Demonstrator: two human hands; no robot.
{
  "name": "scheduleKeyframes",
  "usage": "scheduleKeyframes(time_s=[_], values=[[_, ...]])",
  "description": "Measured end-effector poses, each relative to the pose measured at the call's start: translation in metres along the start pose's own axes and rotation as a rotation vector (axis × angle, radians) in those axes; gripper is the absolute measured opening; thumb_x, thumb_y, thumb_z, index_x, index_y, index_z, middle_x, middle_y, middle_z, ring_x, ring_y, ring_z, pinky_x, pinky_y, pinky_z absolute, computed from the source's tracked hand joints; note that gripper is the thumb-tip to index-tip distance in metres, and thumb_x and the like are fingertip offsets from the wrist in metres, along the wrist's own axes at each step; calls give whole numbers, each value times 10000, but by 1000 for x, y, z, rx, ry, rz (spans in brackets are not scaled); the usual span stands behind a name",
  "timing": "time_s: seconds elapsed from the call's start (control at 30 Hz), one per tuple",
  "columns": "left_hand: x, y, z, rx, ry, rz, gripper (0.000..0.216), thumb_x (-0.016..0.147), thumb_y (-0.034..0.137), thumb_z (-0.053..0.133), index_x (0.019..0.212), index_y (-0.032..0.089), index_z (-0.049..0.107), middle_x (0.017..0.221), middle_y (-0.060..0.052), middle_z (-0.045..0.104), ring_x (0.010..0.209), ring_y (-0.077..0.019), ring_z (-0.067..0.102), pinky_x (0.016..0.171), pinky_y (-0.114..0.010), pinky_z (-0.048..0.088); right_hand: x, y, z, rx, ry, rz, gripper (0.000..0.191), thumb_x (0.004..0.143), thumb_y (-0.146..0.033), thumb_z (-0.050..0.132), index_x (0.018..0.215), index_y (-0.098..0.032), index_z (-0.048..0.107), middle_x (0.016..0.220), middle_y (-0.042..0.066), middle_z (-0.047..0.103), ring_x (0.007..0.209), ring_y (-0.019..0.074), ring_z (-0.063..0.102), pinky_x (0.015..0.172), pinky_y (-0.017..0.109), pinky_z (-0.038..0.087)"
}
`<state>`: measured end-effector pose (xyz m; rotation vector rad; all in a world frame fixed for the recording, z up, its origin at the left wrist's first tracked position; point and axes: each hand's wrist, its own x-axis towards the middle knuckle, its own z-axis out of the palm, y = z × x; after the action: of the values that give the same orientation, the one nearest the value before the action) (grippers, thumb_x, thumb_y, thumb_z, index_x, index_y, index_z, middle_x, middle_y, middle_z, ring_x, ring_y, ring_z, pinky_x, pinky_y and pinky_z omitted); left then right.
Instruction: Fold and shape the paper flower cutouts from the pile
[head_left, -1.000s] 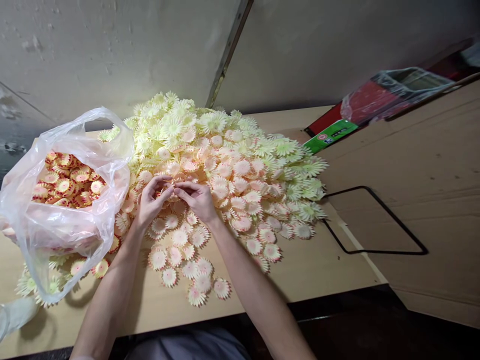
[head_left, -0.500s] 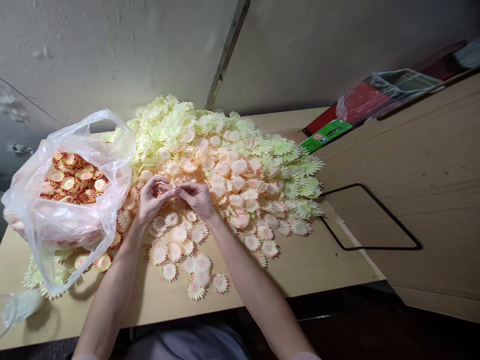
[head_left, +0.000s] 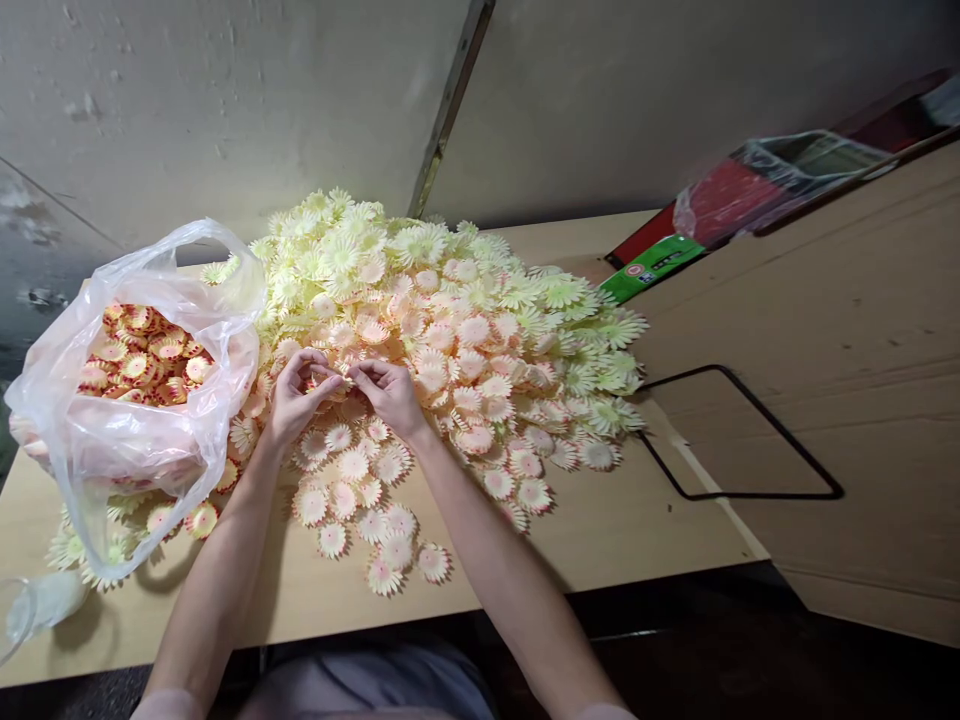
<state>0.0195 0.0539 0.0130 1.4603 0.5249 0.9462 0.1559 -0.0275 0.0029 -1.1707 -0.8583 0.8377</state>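
Note:
Over the near side of a heap of flower-shaped petal discs [head_left: 472, 330], both hands meet fingertip to fingertip. My left hand [head_left: 300, 396] is closed in a pinch, its thumb pointing right. Opposite it, my right hand [head_left: 388, 398] pinches too, thumb and index finger together. A small pale piece shows between the fingertips, perhaps a petal disc, but it is too small to make out. Pale discs with pink edges [head_left: 352, 464] lie loose below the hands. To the left, an open plastic bag [head_left: 150, 440] holds many red-edged discs [head_left: 137, 366].
A clear cup [head_left: 45, 605] lies at the table's left front. On the right stand a big cardboard sheet [head_left: 840, 380], a black wire frame [head_left: 780, 430] and a red and green package [head_left: 675, 255]. The grey wall [head_left: 247, 110] closes off the back of the table [head_left: 600, 545].
The fingertips have drawn slightly apart, showing a bit of the pale piece between them. The view has shifted a little; the heap and bag look the same.

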Motion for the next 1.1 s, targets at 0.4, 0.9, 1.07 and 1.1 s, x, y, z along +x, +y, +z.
scheduleKeyframes(time_s=[0.4,0.9,1.07,1.1], values=[[4,-2,-2,-28,63,29,324,688,334,792,811,189,529,808,3,548,775,-114,545,732,-235,468,4,7,-1,9,95,-21,339,798,-525,645,807,-190,600,645,-22,584,555,92,526,527,215,438],[7,5,-7,-257,-31,-99,295,803,379,543,1050,220,571,991,-76,622,811,-174,603,600,-267,479,3,2,-1,123,122,17,549,848,-699,441,613,-209,524,542,-12,490,458,96,431,457,246,362],[7,-1,-5,-255,-9,-135,524,686,211,683,1174,286,509,1053,-42,604,681,-100,565,544,-200,461,-3,-5,1,-19,16,-56,441,763,-618,642,654,-194,591,609,-7,543,559,109,484,540,251,403],[6,-3,-3,-246,-21,-122,587,669,203,725,1203,292,497,1059,-43,597,710,-98,574,583,-197,479,-4,-7,2,-28,-5,-59,402,716,-578,711,687,-193,598,625,-13,551,568,109,488,547,251,412]])
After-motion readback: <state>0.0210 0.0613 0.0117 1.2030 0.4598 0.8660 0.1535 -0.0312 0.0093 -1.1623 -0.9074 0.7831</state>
